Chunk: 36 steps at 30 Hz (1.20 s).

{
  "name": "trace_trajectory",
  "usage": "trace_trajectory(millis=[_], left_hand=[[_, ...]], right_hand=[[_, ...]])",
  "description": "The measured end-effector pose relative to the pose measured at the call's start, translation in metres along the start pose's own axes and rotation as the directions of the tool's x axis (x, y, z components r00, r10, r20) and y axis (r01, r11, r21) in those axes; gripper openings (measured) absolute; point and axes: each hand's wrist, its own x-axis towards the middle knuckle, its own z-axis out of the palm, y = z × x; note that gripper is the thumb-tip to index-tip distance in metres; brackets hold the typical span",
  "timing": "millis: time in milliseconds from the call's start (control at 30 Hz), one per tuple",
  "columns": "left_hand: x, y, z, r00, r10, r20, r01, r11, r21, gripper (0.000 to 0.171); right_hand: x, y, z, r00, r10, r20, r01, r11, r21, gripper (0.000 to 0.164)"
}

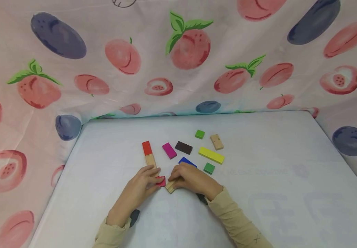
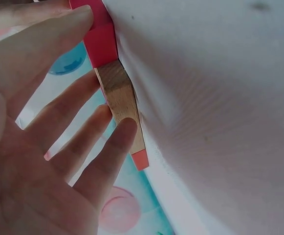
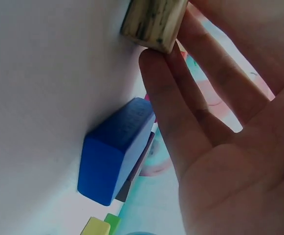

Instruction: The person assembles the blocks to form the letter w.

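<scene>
A row of blocks lies on the white table: a red block (image 1: pixel 147 147) at the far end, a plain wooden block (image 1: pixel 150 160) against it, and a crimson block (image 2: pixel 100 45) at the near end. My left hand (image 1: pixel 139 184) pinches the crimson block between thumb and finger, its other fingers beside the wooden one. Just right of it, my right hand (image 1: pixel 193 177) grips a second plain wooden block (image 1: pixel 170 187), which lies at a slant. The thumb side of that grip is out of the right wrist view. A blue block (image 3: pixel 113 152) sits beyond the right hand, partly covered by it.
Behind the hands lie a magenta block (image 1: pixel 169 151), a dark brown block (image 1: pixel 184 147), a yellow block (image 1: pixel 211 155), a green block (image 1: pixel 209 168), a light green block (image 1: pixel 200 134) and another wooden block (image 1: pixel 217 142). A fruit-printed cloth (image 1: pixel 153 65) hangs behind the table (image 1: pixel 274 206).
</scene>
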Motion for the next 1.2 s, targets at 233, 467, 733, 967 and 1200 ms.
trace_trajectory(millis=[233,467,733,967,1200], left_hand=[[0.0,0.001,0.0,1.0,-0.009,0.003,0.009,1.0,0.001,0.03],[0.0,0.001,0.001,1.0,-0.018,0.0,0.018,1.0,0.007,0.031],[0.0,0.002,0.0,1.0,-0.021,0.0,0.021,1.0,0.008,0.031],[0.0,0.001,0.001,0.999,-0.038,0.004,0.038,0.999,0.007,0.031],[0.001,0.002,0.001,0.997,-0.068,0.025,0.068,0.998,-0.002,0.033]], right_hand=[[-0.003,-0.002,0.0,0.994,-0.032,-0.108,0.023,0.996,-0.087,0.014],[-0.01,-0.008,0.006,0.985,0.012,-0.173,-0.039,0.987,-0.158,0.021],[-0.01,-0.016,0.01,0.978,0.123,-0.166,-0.147,0.979,-0.142,0.046],[-0.01,-0.019,0.015,0.976,0.15,-0.157,-0.176,0.97,-0.168,0.049],[-0.011,-0.02,0.018,0.976,0.135,-0.172,-0.167,0.968,-0.185,0.046]])
